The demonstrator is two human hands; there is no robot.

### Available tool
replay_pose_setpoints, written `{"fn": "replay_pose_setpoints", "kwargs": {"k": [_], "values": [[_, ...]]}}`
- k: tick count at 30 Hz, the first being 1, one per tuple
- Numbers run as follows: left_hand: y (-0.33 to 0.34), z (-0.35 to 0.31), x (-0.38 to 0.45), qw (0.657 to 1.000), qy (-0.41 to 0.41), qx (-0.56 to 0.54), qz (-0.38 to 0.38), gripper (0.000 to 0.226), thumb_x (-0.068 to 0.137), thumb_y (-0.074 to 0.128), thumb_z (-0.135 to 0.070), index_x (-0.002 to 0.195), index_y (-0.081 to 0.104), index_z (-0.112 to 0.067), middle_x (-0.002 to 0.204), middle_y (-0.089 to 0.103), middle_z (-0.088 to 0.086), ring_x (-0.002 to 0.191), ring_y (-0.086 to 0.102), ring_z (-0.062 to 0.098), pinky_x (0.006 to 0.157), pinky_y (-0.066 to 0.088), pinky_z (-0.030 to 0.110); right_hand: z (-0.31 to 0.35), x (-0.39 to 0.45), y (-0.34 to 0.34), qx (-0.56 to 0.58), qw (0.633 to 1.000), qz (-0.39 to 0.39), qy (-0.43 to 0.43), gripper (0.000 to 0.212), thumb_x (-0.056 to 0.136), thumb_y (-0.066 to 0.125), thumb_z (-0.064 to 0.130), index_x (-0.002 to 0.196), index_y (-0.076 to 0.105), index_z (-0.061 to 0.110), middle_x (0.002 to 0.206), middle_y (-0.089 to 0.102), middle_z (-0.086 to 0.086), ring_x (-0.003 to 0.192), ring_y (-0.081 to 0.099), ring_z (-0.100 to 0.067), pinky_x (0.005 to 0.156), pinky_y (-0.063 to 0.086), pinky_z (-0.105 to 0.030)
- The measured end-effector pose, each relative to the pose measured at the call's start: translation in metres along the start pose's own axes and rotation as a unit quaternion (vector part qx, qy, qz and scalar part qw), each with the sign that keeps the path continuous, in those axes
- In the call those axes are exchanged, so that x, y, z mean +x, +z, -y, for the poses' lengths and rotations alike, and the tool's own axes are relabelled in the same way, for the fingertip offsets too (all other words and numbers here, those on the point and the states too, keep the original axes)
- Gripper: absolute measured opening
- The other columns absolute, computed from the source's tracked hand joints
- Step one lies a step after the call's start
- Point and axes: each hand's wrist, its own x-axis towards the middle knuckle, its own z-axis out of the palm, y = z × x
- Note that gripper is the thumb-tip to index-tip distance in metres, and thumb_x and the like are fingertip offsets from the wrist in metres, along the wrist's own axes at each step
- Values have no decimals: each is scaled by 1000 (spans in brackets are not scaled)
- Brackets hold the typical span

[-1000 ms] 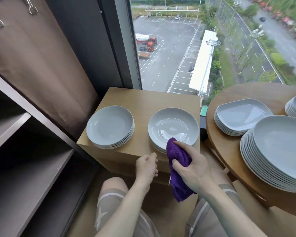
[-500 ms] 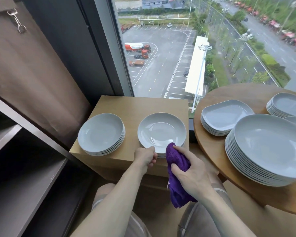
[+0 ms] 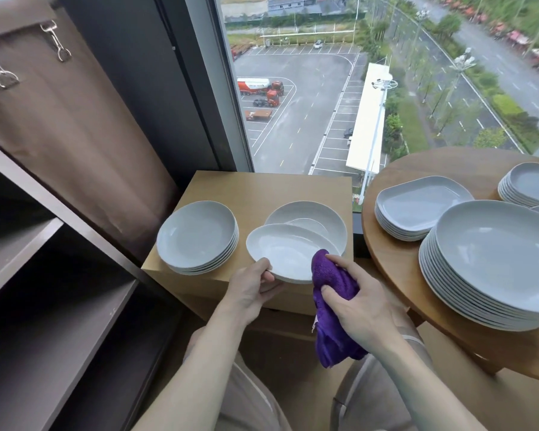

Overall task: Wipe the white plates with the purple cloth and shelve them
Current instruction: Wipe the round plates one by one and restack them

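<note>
Plate [image 3: 288,255] time: a moment ago your left hand [image 3: 252,287] only touched the rim of the top plate, and now it pinches that rim and has tipped the plate up off its stack [image 3: 311,219]. That means you can start wiping. Your right hand [image 3: 360,306] squeezes the cloth [image 3: 332,293], which touches the plate's edge at 4 o'clock. The plate is white, shiny and looks clean. It hangs over the box [image 3: 262,188], with the shelf [image 3: 53,293] off at 9 o'clock.

head camera looks down, close over hands.
</note>
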Motion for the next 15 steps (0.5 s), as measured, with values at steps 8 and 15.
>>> {"fn": "replay_pose_setpoints", "kwargs": {"k": [8, 15], "values": [[-48, 5, -18, 989, 10, -143, 29, 12, 72, 69, -5, 72, 60, -12, 75, 52, 7, 77, 56, 24, 75, 59, 37, 9, -9, 7, -10, 1000, 23, 3, 51, 84, 74, 28, 127, 60, 53, 111, 72, 15, 97, 71, -12, 85, 62, -40], [-78, 8, -51, 960, -2, -263, 99, 62, 76, 35, 3, 128, 67, -9, 124, 71, 18, 115, 64, 42, 111, 45, 52, 25, -14, 14, -22, 999, 33, 8, 50, 84, 73, 23, 123, 63, 52, 109, 72, 18, 97, 71, -10, 88, 60, -39]]}}
